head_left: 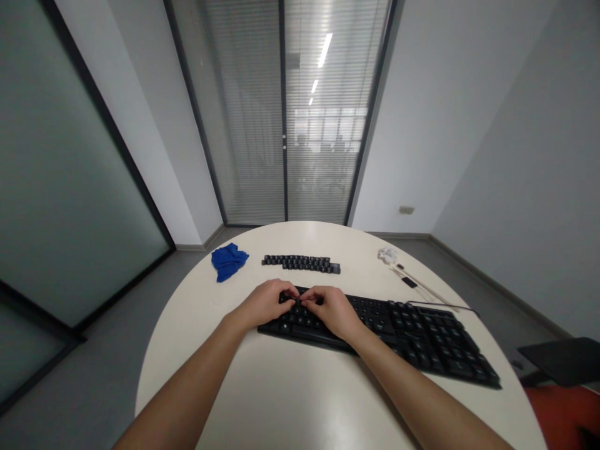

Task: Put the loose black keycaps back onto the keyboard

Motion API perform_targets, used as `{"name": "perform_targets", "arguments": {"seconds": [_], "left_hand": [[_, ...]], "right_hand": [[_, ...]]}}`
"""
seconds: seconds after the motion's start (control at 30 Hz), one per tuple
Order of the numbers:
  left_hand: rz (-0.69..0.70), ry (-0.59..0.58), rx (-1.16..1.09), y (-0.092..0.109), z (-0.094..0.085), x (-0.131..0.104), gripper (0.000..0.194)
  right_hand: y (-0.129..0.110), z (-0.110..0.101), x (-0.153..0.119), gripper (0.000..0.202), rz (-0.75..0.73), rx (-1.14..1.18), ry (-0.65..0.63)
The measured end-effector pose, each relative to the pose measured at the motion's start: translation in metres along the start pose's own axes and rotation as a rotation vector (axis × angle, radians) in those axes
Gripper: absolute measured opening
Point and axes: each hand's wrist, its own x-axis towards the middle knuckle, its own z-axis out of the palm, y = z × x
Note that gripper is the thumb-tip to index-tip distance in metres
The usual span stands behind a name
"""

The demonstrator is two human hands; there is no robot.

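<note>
A black keyboard [370, 319] lies at a slant on the round table. Over its left part, my left hand [269, 300] and my right hand [330, 306] meet with bent fingers. Thumb and fingers of each are drawn into a pinch at the same spot among the keys. Something small and dark seems to sit between the fingertips, too small to make out. Beyond the keyboard, several loose black keycaps [304, 263] are lined up in two rows. Parts of the keyboard's left end are hidden under my hands.
A crumpled blue cloth [229, 261] lies at the table's far left. Far right are a crumpled clear plastic bag [387, 254], thin pale sticks [422, 284] and a small black piece [409, 282]. The keyboard's cable [450, 305] runs along its back. A red chair [562, 412] stands beside the table [281, 400].
</note>
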Motion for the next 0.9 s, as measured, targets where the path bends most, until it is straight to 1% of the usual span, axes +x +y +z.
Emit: {"name": "perform_targets", "arguments": {"seconds": [0.1,0.2,0.3,0.43,0.57,0.73,0.9], "left_hand": [[0.005,-0.01,-0.004,0.001,0.0,0.0,0.017],[0.018,-0.022,-0.033,0.0,0.0,0.001,0.017],[0.037,-0.005,-0.051,-0.001,0.001,0.001,0.019],[0.016,-0.005,-0.063,-0.001,0.002,0.002,0.019],[0.007,-0.013,-0.066,-0.003,0.004,0.002,0.018],[0.035,-0.026,-0.014,-0.004,0.004,0.001,0.014],[0.1,-0.046,0.084,0.006,-0.002,-0.001,0.012]], "right_hand": [[-0.002,0.0,-0.002,0.02,-0.013,-0.067,0.005],[-0.005,0.0,-0.003,0.02,-0.008,-0.097,0.004],[-0.005,0.001,-0.003,0.018,-0.022,-0.075,0.013],[0.001,0.002,-0.003,0.017,-0.052,-0.012,0.036],[0.002,0.001,-0.003,0.016,-0.041,-0.052,0.053],[0.0,0.0,-0.003,0.017,-0.043,-0.048,0.103],[0.002,0.002,-0.004,0.018,-0.054,-0.043,0.102]]}}
